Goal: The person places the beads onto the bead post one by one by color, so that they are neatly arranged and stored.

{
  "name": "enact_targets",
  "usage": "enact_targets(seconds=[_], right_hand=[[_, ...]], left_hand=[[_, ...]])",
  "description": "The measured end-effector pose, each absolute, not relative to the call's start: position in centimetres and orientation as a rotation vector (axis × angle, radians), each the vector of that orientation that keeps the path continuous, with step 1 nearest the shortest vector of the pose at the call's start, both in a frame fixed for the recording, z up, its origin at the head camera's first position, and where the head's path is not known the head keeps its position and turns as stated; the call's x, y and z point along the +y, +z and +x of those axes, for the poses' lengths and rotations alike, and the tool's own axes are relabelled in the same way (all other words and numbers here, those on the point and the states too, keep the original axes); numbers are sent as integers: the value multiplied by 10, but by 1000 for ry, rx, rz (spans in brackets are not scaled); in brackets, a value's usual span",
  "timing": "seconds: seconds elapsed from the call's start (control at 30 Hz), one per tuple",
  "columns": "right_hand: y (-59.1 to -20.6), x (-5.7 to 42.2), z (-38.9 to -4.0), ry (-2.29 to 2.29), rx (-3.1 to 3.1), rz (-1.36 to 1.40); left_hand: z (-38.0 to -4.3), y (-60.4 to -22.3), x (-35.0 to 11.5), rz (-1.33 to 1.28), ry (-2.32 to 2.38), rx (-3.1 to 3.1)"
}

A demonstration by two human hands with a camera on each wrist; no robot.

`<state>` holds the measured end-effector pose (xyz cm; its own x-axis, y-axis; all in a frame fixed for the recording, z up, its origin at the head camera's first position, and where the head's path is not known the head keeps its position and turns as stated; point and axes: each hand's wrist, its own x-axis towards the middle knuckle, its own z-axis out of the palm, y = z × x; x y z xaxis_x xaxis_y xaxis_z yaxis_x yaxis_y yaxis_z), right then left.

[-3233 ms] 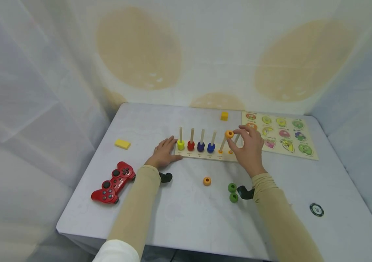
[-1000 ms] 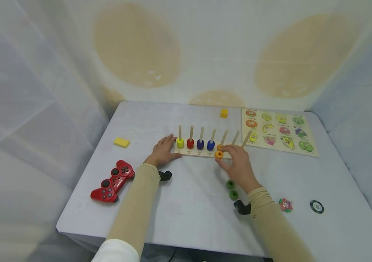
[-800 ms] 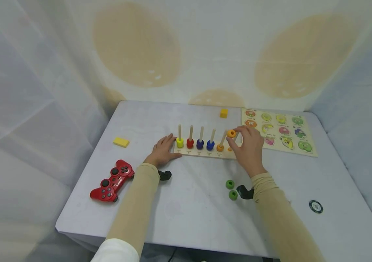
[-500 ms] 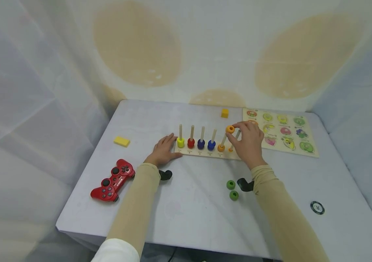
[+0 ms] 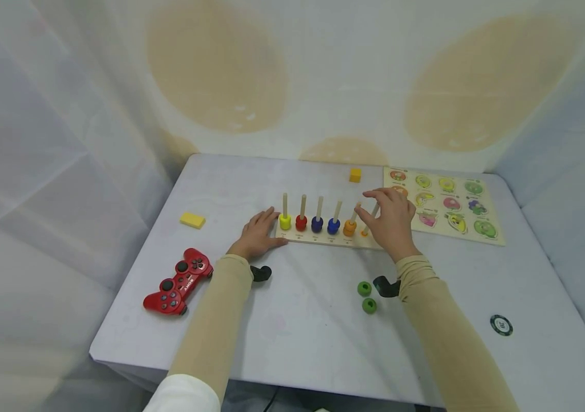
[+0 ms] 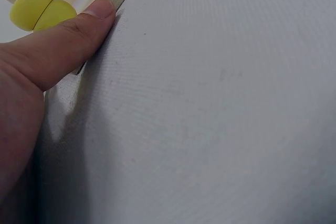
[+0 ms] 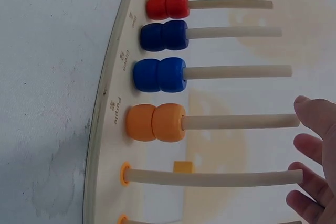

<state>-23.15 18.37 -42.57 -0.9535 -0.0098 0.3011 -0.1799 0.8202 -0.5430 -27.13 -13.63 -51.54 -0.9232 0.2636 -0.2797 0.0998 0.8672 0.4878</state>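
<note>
A wooden peg board (image 5: 313,239) with several upright pegs lies mid-table. Two beads each sit on its yellow, red, dark blue, blue and orange pegs; the orange beads (image 7: 156,123) are stacked flush in the right wrist view. My left hand (image 5: 257,236) rests at the board's left end, fingers straight, its thumb (image 6: 79,38) against the front edge beside the yellow beads (image 6: 42,10). Near the top of the orange beads' peg, my right hand (image 5: 391,220) holds nothing, thumb and forefinger apart. Two green beads (image 5: 366,297) lie on the cloth in front.
A fruit picture board (image 5: 444,203) lies at the back right. A red game controller (image 5: 178,283) and a yellow block (image 5: 192,220) are on the left. A smaller yellow block (image 5: 355,175) sits behind the pegs. A round chip (image 5: 501,325) lies front right.
Both loose orange beads have gone onto one peg. My right hand fetched the second from the table, raised it over the peg and let go. My left hand stayed put.
</note>
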Motion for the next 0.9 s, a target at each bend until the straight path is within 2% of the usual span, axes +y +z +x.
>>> enact_targets(seconds=[0.27,0.47,0.73,0.9], right_hand=[[-426,186,-227,915,-2639,182],[-435,192,-206,1001,-2510,286],[-485,201,-154,989,-2908,135],[-512,204,-134,957,-3063,67]], left_hand=[[-270,-516,-137,273,682,2700],[-269,-513,-137,278,694,2693],[-270,-516,-137,287,686,2679],[-272,-517,-138,285,685,2691]])
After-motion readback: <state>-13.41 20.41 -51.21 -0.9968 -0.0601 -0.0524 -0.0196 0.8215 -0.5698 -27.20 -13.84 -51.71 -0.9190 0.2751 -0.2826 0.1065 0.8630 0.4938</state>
